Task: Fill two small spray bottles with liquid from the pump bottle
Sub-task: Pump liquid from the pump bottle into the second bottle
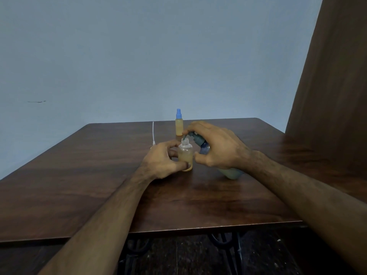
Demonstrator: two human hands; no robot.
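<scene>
Open spray bottle [185,155], uncapped, stands upright on the counter [99,175], roughly half full of pale yellowish liquid. Left hand [161,162] grips it from its left side: thumb across the lower front of the body, fingers curled round the far side. Pump bottle [200,142] is tilted over, dark pump head and nozzle directed down at the open neck, nozzle tip just above or at the mouth; exact contact cannot be resolved. Right hand [216,147] wraps the pump bottle from above, fingers curled over the pump head, thumb on the near side; the pale greenish base of the bottle shows below the wrist, just right of the open bottle, at or close to the counter surface. Second spray bottle [179,124], blue cap fitted, filled with yellow-orange liquid, stands upright just beyond both hands, apart from them. A white sprayer dip tube [153,132] lies on the counter beyond the left hand, to its far left, its lower end partly hidden by the fingers. Counter is dark brown wood grain.
</scene>
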